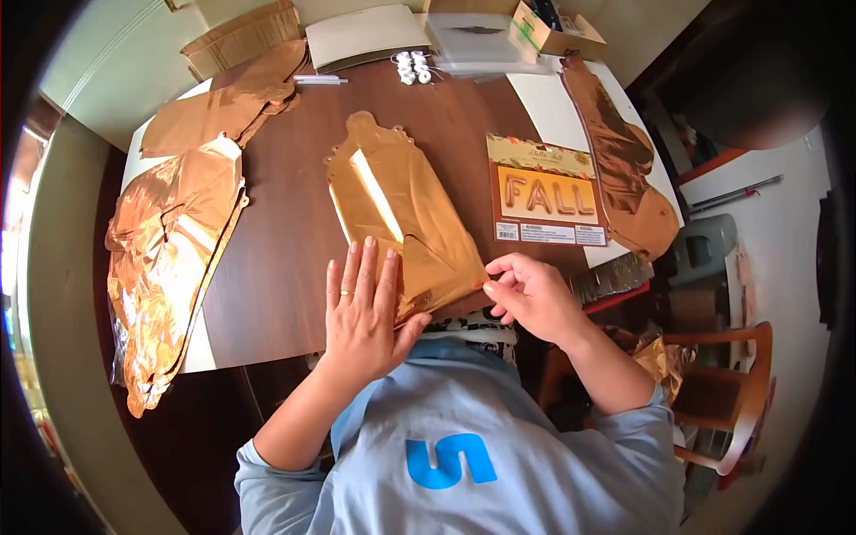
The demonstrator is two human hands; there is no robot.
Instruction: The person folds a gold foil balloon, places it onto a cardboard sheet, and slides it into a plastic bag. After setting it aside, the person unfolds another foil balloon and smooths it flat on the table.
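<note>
A dark brown worktop (285, 294) is spreading across the view, its white side sections showing at left and right. The person is leaning in at the near edge, wearing a pale blue shirt (553, 464) that is bearing a bright blue figure. A shiny foil stack (178, 259) is lying along the left side, its lower end hanging past the edge, and copper foil sheets (205, 116) are resting just beyond it. The gold foil piece (401, 196) is lying flat near the middle, its narrow end pointing away from the person and its wide end reaching the near edge. More copper foil (615, 134) is stretching along the right side. A wooden chair (749, 392) is standing at lower right. A white board (366, 36) is resting at the far edge. The "FALL" package (548, 201) is lying face up between the gold foil piece and the right-hand foil.

The left hand (366, 321) is pressing flat on the lower left of the gold foil piece, fingers extended and gripping nothing. The right hand (535, 296) is bending its fingers, thumb and forefinger meeting the lower right corner; whether they are pinching it, I cannot tell.

An open carton (562, 40) is sitting at far right; small white spools (413, 67) are clustering near the board.
</note>
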